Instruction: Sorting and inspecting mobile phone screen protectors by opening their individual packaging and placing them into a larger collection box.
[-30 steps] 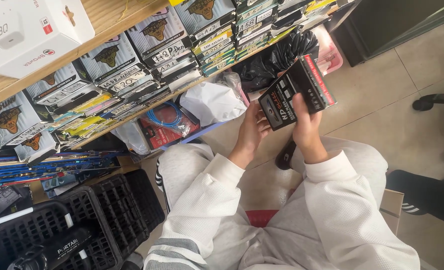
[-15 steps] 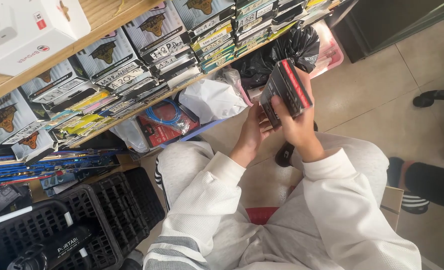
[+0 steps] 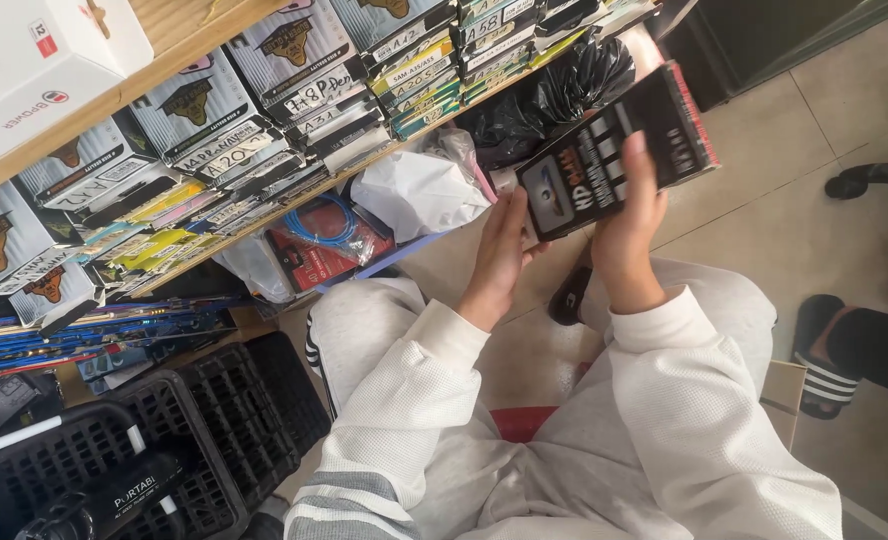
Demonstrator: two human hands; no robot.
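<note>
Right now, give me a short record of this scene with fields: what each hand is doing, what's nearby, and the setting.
left hand: touches the lower end of the black flat package
right hand: grips the black flat package from behind
nearby: white plastic bag, black plastic bag
shelf: wooden shelf with rows of stacked slim boxes
floor: black crate, pale tiles

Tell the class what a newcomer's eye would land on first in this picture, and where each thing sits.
First, the flat black package at upper centre, held between the left hand and the right hand. Next, the wooden shelf at upper left, crammed with slim boxes. Black plastic crates sit at lower left.
</note>
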